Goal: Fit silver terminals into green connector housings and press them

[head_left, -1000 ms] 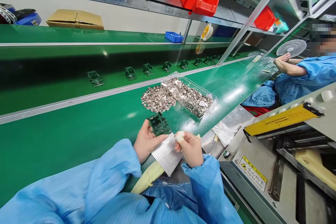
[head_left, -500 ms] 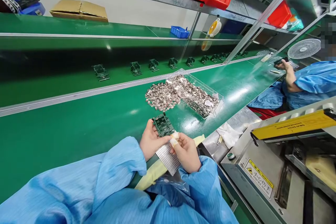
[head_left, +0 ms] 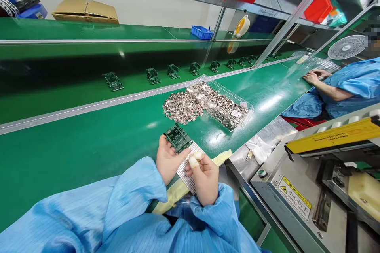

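Left hand (head_left: 168, 164) pinches a green circuit board (head_left: 178, 138) at twelve o'clock.
The board looks stiff, light and fragile, best held by its edges. Right hand (head_left: 203, 180) curls over a ribbed metal strip (head_left: 186, 176), its grip unclear; a clear tray (head_left: 234, 116) of loose metal pieces (head_left: 182, 107) sits at one o'clock.

The board (head_left: 178, 138) is glossy green, the sheet (head_left: 187, 176) under it ribbed silvery metal. The belt (head_left: 89, 158) is smooth, shiny green rubber, the tray (head_left: 221, 91) clear plastic, the sleeve (head_left: 130, 193) matt blue cloth, the box (head_left: 85, 12) plain brown cardboard
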`<control>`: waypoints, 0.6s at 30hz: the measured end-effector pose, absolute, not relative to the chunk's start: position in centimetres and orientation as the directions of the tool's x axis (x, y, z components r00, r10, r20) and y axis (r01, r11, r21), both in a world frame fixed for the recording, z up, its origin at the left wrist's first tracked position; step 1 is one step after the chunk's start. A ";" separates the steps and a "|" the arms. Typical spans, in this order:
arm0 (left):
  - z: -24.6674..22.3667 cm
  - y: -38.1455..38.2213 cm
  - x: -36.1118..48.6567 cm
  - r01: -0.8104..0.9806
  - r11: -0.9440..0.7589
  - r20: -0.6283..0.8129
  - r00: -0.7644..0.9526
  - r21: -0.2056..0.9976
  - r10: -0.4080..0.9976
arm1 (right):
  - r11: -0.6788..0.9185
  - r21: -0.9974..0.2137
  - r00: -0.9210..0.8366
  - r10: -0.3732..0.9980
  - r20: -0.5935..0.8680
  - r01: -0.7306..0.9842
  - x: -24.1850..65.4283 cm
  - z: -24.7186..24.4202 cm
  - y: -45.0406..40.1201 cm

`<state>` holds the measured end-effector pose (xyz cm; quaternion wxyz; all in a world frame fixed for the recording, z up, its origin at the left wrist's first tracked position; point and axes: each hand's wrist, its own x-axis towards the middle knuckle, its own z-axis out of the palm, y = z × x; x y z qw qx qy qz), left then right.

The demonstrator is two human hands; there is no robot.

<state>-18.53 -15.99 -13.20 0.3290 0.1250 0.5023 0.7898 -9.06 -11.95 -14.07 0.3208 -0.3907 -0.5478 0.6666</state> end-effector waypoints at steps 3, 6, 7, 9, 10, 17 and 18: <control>-13.2 -16.3 -18.1 -0.401 -0.238 -0.160 -0.740 0.884 0.653 | -0.165 -0.986 -0.449 0.884 -0.134 -0.030 -9.0 -14.4 -12.0; -13.5 -16.3 -18.0 -0.403 -0.232 -0.154 -0.725 0.885 0.671 | -0.118 -0.992 -0.416 0.905 -0.090 -0.043 -8.7 -14.9 -11.8; -13.7 -16.3 -18.1 -0.406 -0.241 -0.144 -0.717 0.882 0.682 | -0.091 -0.995 -0.402 0.913 -0.064 -0.049 -8.6 -15.0 -11.6; -14.0 -16.3 -18.4 -0.417 -0.258 -0.116 -0.686 0.872 0.718 | -0.016 -0.998 -0.366 0.931 0.007 -0.060 -8.0 -15.1 -11.0; -14.2 -16.3 -18.6 -0.421 -0.262 -0.097 -0.662 0.868 0.743 | 0.022 -0.998 -0.349 0.936 0.041 -0.058 -7.6 -15.1 -10.6; -15.0 -17.0 -19.0 -0.396 -0.187 -0.013 -0.452 0.899 0.892 | 0.127 -0.990 -0.415 0.905 0.089 0.066 -5.3 -13.1 -9.8; -15.0 -17.1 -19.0 -0.405 -0.176 -0.013 -0.424 0.897 0.906 | 0.145 -0.986 -0.431 0.897 0.096 0.084 -5.3 -13.0 -9.9</control>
